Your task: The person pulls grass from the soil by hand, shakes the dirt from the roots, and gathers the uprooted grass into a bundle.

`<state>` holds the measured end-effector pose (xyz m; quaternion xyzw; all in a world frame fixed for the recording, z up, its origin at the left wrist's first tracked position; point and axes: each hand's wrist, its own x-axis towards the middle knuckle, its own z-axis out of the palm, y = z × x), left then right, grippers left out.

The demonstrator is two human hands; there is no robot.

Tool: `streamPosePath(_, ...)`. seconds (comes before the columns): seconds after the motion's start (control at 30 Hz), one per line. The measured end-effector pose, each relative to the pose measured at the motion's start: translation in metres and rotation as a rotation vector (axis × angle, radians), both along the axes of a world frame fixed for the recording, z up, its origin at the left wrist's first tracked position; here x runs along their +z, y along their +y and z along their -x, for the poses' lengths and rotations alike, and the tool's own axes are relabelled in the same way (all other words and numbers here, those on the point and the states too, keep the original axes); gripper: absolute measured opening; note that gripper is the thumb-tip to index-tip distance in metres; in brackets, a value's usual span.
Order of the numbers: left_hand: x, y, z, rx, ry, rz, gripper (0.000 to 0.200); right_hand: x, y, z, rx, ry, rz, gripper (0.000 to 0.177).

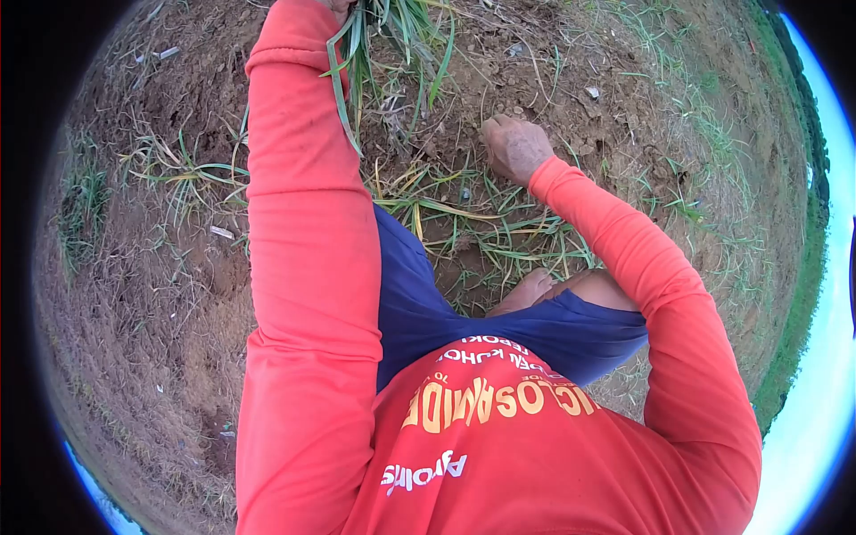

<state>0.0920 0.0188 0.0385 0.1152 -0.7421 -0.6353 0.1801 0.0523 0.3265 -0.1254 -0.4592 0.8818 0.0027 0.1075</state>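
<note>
My left hand point(337, 7) is at the top edge, mostly cut off by the frame. A bunch of long green leafy plants point(397, 36) hangs from it, and the leaf tips trail down beside my red sleeve. Lower and to the right, my right hand point(515, 147) is closed, its back toward me and its fingers curled down at the brown soil point(580, 116). What those fingers hold, if anything, is hidden. Green and yellowing leaves point(446, 209) lie on the ground between my arms, just left of and below my right hand.
My bare foot point(526, 290) and bent knee point(602, 287) show below my right hand. Grass tufts grow at the left point(85, 201) and right point(704, 125). Small pale scraps point(222, 233) lie on the soil. A green field edge point(807, 259) curves along the right.
</note>
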Motion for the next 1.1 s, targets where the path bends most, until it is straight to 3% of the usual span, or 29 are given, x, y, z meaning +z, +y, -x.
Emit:
streamPosePath(0.17,0.003,0.003,-0.003,-0.007,0.017,-0.003,0.033,-0.003,0.012,0.015,-0.075,-0.046,0.228,0.017)
streamPosePath(0.6,0.007,0.016,0.006,-0.05,0.034,-0.002,0.03,0.088,0.044,0.05,-0.46,-0.362,0.344,0.034)
streamPosePath(0.7,0.007,0.017,0.014,-0.056,0.037,0.015,0.029,0.125,0.05,0.062,-0.573,-0.444,0.498,0.033)
streamPosePath(0.83,0.013,0.023,0.026,-0.07,0.042,0.027,0.028,0.152,0.075,0.094,-0.631,-0.864,0.822,0.03)
streamPosePath(0.87,0.013,0.025,0.029,-0.074,0.04,0.034,0.028,0.139,0.087,0.109,-0.627,-1.142,0.963,0.028)
streamPosePath(0.97,0.009,0.032,0.03,-0.06,0.073,0.087,0.026,0.071,0.127,0.134,-0.524,0.342,-0.185,0.024)
streamPosePath(1.0,-0.023,0.013,0.053,-0.129,-0.24,-0.203,0.026,0.081,0.134,0.133,-0.585,0.157,-0.039,0.024)
streamPosePath(1.1,-0.007,0.023,0.044,-0.209,-0.282,-0.048,0.028,0.119,0.132,0.126,-0.663,-0.353,0.372,0.024)
